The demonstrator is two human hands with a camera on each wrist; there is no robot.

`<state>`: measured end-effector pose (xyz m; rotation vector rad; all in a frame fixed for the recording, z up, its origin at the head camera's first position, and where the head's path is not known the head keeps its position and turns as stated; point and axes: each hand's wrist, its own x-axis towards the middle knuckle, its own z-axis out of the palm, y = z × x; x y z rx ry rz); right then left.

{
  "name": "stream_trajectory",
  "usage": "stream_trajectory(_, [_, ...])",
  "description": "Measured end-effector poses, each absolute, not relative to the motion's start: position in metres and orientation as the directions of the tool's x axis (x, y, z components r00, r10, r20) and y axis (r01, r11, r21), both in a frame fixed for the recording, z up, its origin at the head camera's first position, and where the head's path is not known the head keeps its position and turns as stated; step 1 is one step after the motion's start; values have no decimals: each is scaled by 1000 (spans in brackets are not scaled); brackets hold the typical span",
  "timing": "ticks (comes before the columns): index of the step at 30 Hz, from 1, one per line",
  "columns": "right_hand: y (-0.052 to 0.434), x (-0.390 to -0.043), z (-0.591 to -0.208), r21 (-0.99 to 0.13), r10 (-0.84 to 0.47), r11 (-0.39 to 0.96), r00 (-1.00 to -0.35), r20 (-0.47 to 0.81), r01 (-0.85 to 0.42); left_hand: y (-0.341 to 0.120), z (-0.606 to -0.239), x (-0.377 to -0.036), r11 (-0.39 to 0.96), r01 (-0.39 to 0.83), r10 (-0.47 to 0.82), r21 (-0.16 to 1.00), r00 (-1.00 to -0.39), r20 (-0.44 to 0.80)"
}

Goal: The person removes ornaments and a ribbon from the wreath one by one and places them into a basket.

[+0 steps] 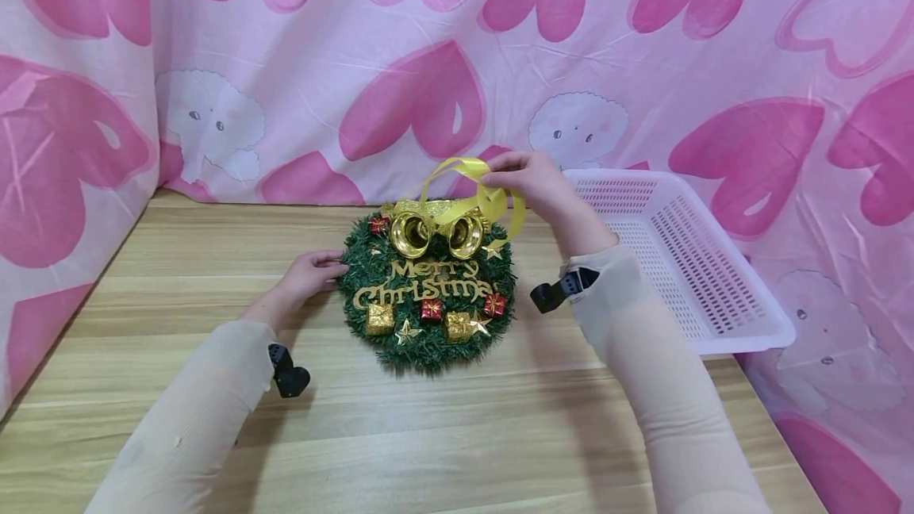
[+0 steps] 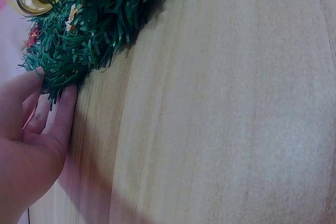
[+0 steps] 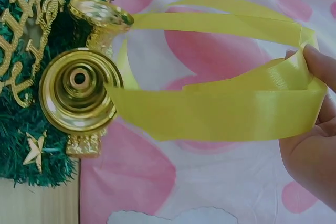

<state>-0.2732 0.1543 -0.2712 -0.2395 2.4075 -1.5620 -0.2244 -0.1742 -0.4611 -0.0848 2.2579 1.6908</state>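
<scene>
A green tinsel Christmas wreath (image 1: pixel 428 347) lies on the wooden table, bearing gold "Merry Christmas" lettering (image 1: pixel 427 289), small red and gold gift boxes and gold stars. Two gold bells (image 3: pixel 81 90) with a glittery gold bow sit at its top. My right hand (image 1: pixel 531 181) pinches a looped yellow ribbon (image 3: pixel 220 114) between thumb and fingers, above the wreath's upper right. In the right wrist view the ribbon runs from the hand towards the bells. My left hand (image 1: pixel 310 274) touches the wreath's left edge; in the left wrist view its fingers (image 2: pixel 65 111) reach the tinsel, their tips partly hidden.
A white perforated plastic basket (image 1: pixel 735 260) stands at the table's right side, partly behind the right forearm. Behind the wooden table (image 1: pixel 400 435) hangs a pink cloth (image 1: pixel 321 70) printed with hearts. A black camera mount is strapped to each wrist.
</scene>
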Motion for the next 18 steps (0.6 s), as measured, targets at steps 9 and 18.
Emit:
stream_trajectory(9, [170,-274,-261,-954,-248,300,-965,-88,10,-175,-462,-225,288,-242,139,927,-947,-291])
stream_trajectory(18, [188,-276,-256,-957,-190,289,-981,-46,-12,-174,-464,-226,297,-234,142,926,-948,-285])
